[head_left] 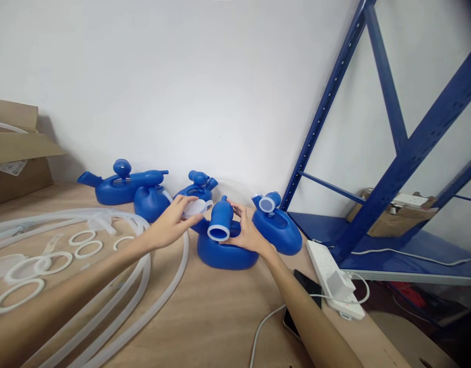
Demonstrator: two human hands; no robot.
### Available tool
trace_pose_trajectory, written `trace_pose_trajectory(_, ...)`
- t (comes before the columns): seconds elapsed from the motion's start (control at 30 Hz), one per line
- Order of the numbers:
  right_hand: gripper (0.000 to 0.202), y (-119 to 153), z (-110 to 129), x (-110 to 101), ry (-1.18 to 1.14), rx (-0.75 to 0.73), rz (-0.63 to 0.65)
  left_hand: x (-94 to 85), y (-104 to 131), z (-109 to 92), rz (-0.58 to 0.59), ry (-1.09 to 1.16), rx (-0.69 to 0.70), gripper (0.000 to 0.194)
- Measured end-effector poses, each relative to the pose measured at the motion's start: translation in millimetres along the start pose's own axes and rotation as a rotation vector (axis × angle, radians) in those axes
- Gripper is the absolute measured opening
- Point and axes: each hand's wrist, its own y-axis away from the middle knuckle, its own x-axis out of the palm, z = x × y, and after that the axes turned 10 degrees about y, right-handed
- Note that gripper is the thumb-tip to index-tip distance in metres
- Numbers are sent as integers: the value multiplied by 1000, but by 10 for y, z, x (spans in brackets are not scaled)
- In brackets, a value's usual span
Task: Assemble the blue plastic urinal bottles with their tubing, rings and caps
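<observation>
My left hand [171,223] grips a round, whitish translucent cap [196,207] with a small tab. Fingers of my right hand [246,231] wrap around a blue funnel-shaped cup [222,213] whose white-ringed mouth faces me. This cup sits over a blue plastic urinal bottle [228,255], which stands on the table in front of me. The cap is left of the cup, apart from its mouth. To the right stands another blue urinal bottle [285,237], its cup mouth covered by a translucent cap [266,204]. The right fingertips are partly hidden behind the cup.
More blue bottles [113,194] stand along the wall. Coiled translucent tubing [174,286] and several white rings [19,295] lie at left, near a cardboard box [21,179]. At right are a phone [308,283], a power strip [320,258] with cables and a blue metal shelf [396,255].
</observation>
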Motion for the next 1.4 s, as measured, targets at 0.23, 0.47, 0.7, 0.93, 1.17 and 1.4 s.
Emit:
trace_pose_trajectory(0.23, 88, -34, 21, 18, 209, -19, -40, 164, 323, -178, 50, -67, 247, 66)
trace_pose_trajectory(0.47, 86, -74, 21, 55, 203, -120, -100, 355, 278, -15, 75, -395, 413, 57)
trace_pose_trajectory(0.7, 81, -100, 56, 60, 71, -104, -79, 290, 154, -43, 200, -605, 644, 57)
trace_pose_trajectory(0.93, 73, -111, 24, -39, -37, -121, -35, 228, 63, -117, 302, -755, 632, 77)
trace_pose_trajectory(1.17, 84, -118, -29, 0, 30, -104, -50, 358, -59, -127, 272, -954, 787, 49)
trace_pose_trajectory(1.4, 115, -76, -63, 13, 127, -7, 18, 35, 131, -211, 37, -672, 1064, 44)
